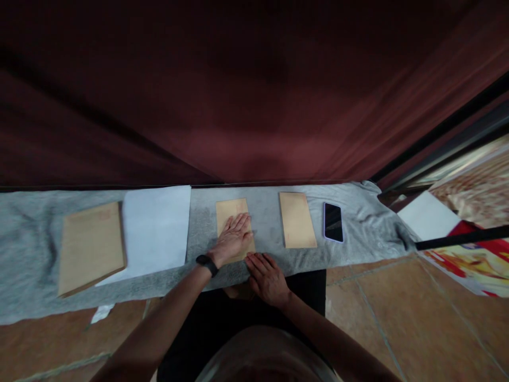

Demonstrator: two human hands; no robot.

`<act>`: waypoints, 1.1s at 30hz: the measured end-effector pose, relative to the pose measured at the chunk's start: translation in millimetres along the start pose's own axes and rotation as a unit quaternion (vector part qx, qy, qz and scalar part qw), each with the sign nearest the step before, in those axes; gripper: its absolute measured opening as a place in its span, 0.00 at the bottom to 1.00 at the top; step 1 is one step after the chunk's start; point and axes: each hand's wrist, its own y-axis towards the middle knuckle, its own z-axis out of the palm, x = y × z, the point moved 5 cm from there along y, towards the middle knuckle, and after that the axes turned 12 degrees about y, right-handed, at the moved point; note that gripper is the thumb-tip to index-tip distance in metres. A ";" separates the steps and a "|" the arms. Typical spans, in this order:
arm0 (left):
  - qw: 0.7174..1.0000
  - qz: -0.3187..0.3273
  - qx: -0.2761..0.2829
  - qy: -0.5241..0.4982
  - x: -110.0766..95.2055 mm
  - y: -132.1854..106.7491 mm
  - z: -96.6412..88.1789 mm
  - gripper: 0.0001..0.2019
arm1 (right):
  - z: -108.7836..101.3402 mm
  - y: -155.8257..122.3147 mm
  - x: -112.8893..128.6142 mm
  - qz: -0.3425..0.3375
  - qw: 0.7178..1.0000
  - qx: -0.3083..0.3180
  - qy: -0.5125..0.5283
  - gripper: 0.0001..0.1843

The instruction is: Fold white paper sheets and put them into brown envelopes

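My left hand [234, 237], with a black band at the wrist, lies flat with fingers stretched out on a small brown envelope [230, 208] in the middle of a grey cloth [358, 228]. My right hand [267, 277] rests palm down just below that envelope's near right corner, fingers extended, holding nothing that I can see. A second small brown envelope [297, 219] lies to the right, apart from both hands.
A black phone [333, 222] lies right of the second envelope. At the left sit white paper sheets [157, 229] and a large brown envelope [91, 246]. A dark red curtain [254, 95] hangs behind. Tiled floor [397, 318] and colourful paper [473, 260] are at the right.
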 end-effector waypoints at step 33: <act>0.990 -0.091 -0.102 0.046 -40.0 -156.3 -16.0 0.25 | 9.7 6.3 25.8 0.037 0.999 -0.032 -0.003 0.29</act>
